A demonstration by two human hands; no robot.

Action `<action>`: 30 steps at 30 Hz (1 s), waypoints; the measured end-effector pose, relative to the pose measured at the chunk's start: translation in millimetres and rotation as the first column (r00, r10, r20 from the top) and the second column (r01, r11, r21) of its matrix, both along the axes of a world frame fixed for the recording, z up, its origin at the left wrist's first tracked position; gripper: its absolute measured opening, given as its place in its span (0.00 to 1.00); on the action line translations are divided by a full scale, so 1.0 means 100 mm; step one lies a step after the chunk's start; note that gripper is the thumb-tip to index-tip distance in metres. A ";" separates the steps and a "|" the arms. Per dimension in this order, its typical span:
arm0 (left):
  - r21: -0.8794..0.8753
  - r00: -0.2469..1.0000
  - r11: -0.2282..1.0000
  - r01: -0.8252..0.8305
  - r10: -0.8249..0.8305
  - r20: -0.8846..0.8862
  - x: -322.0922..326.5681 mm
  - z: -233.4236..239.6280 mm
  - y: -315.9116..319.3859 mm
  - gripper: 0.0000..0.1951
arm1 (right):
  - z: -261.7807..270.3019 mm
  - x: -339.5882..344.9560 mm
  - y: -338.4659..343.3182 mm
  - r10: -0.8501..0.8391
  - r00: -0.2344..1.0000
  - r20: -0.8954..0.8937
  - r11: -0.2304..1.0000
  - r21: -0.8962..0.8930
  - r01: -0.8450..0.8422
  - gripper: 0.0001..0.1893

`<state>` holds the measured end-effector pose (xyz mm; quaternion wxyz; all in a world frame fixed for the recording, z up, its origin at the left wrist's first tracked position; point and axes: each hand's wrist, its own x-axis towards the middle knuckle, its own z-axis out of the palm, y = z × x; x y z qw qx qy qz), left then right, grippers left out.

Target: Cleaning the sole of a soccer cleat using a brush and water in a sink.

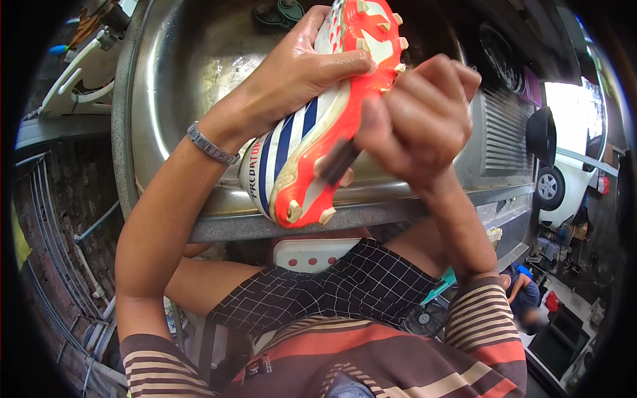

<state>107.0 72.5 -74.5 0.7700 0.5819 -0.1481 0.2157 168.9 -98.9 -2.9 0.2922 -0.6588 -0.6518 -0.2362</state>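
A white football boot [278,154] with dark blue stripes lies tilted, its orange-red studded sole [356,107] turned up and towards the right. My left hand [308,64] grips the boot around its middle, thumb pressed on the sole and fingers over the upper; the hand looks wet. My right hand [423,114] is blurred and closed around a small dark tool [339,160], probably a brush. The tool's end lies over the sole near the heel; blur hides whether it touches. Off-white studs [294,211] stick out along the sole.
The boot is over a stainless-steel sink basin [199,74], its heel overlapping the front rim [234,224]. A green and dark object [286,14] sits at the back. On the right are a ribbed drainboard [507,132] and a black bowl [541,137]. Another person [525,293] is at lower right.
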 end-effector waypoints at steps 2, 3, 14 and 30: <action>0.179 0.943 0.984 -0.021 -0.040 0.330 0.00 -0.04 0.03 0.31 | 0.01 -0.10 0.01 0.020 0.999 -0.049 1.000 -0.014 -0.020 0.11; 0.016 0.999 1.000 0.017 -0.016 -0.041 -0.09 0.09 -0.04 0.30 | 0.04 -0.23 -0.04 0.061 0.995 -0.074 0.998 -0.018 -0.063 0.11; -0.143 0.885 0.989 -0.031 -0.039 -0.463 -0.19 0.22 -0.06 0.29 | 0.01 -0.10 -0.02 0.033 0.997 -0.072 0.998 -0.044 -0.037 0.11; -0.168 0.908 0.986 -0.027 -0.046 -0.416 -0.15 0.24 -0.11 0.31 | -0.07 -0.03 -0.04 0.007 0.998 -0.066 0.998 -0.057 -0.011 0.10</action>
